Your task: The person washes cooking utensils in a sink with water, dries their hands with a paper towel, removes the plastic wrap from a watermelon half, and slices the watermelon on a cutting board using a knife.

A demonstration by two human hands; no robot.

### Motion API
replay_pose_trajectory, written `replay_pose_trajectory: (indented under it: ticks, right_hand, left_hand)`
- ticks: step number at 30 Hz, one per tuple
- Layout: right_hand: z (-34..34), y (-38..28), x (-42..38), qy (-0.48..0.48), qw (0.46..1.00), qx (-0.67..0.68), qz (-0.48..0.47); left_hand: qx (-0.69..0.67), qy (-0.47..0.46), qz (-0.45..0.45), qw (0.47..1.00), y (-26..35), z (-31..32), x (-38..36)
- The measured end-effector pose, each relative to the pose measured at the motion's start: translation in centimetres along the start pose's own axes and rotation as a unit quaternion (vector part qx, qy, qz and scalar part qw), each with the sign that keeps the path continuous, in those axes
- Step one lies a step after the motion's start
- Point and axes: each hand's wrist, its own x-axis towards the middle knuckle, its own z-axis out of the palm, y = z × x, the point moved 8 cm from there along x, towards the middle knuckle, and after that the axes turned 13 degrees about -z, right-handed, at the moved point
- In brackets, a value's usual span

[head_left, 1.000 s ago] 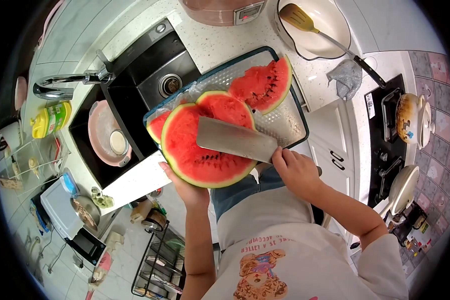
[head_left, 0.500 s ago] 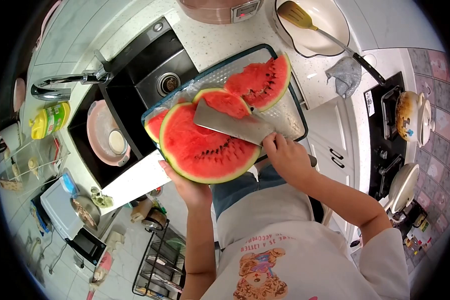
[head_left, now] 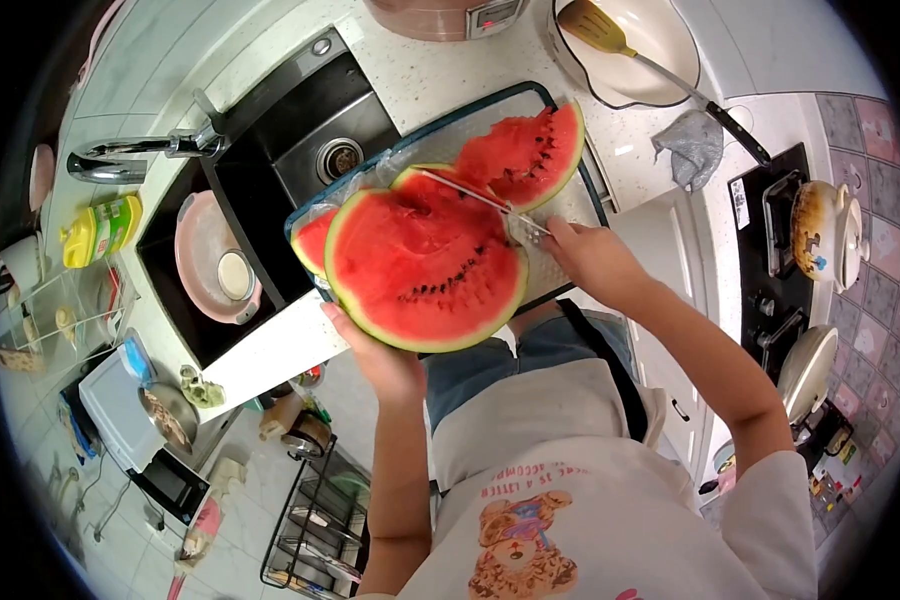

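Note:
A large cut piece of watermelon (head_left: 400,260), red flesh up with a band of black seeds, rests over the near side of a dark-rimmed tray (head_left: 445,124). My left hand (head_left: 385,362) holds its rind from below at the near left. In my right hand (head_left: 595,262) is a cleaver (head_left: 470,193), its handle hidden by the fingers. The blade appears nearly edge-on, a thin line across the flesh at the far side of the large piece. Beyond it lies a watermelon wedge (head_left: 515,155) with a ragged face. Another slice (head_left: 313,240) shows at the left.
Left of the tray is a black double sink (head_left: 300,125) with a chrome faucet (head_left: 120,160) and a pink basin (head_left: 195,250). A white pan (head_left: 660,50) holds a spatula (head_left: 595,28). A grey cloth (head_left: 692,150) lies near the stove (head_left: 770,230).
The cleaver has turned from showing its broad face to nearly edge-on, and my right hand has moved up and away from me. My left hand still holds the large watermelon piece.

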Motion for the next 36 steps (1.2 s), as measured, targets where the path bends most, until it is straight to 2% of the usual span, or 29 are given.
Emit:
replay_pose_trajectory:
  ticks: [3,4,6,9,12,15,19,23,28,31,32,36]
  right_hand:
    - [-1.5,0.7,-0.1,0.068,0.990,0.117,-0.031]
    - [-1.8,0.8,-0.2,0.075,0.986,0.147,-0.021]
    - [-2.1,0.4,-0.6,0.084,0.974,0.208,0.003]
    - [-1.3,1.7,-1.7,0.072,0.945,0.289,0.135]
    - [-0.4,2.8,-2.9,0.056,0.921,0.331,0.196]
    - [-1.4,2.0,-3.1,0.140,0.961,0.219,0.089]
    - [-3.1,-0.4,-3.9,0.195,0.979,0.010,0.055]
    - [-3.2,-3.1,-4.6,0.202,0.973,0.103,0.032]
    - [-3.0,-4.5,-3.4,0.154,0.983,0.101,0.007]
    - [-2.1,-2.2,-3.0,0.138,0.982,0.123,0.046]
    - [-1.4,-0.9,-3.3,0.115,0.983,0.117,0.086]
    - [-2.0,-1.7,-4.2,0.143,0.956,0.228,0.115]
  left_hand:
    - [-0.037,-0.028,-0.031,0.998,-0.2,-1.2,0.7]
    - [-0.041,0.006,-0.057,0.997,-0.4,-1.8,0.8]
    - [-0.041,-0.005,-0.060,0.997,-0.5,-2.4,1.1]
    - [-0.036,-0.016,-0.077,0.996,-0.7,-3.3,1.3]
    - [-0.023,-0.015,-0.109,0.994,-0.8,-3.9,1.2]
    - [0.002,-0.001,-0.125,0.992,-1.0,-5.5,0.9]
    - [-0.018,-0.013,-0.102,0.994,-1.9,-7.2,1.2]
    - [-0.081,-0.046,-0.103,0.990,-1.9,-6.9,0.8]
    - [-0.088,-0.083,-0.094,0.988,-1.7,-6.5,0.6]
    - [-0.079,-0.084,-0.109,0.987,-1.9,-6.9,0.8]
    - [-0.078,-0.089,-0.106,0.987,-1.8,-6.9,0.9]
    - [-0.069,-0.082,-0.118,0.987,-1.5,-6.6,0.7]
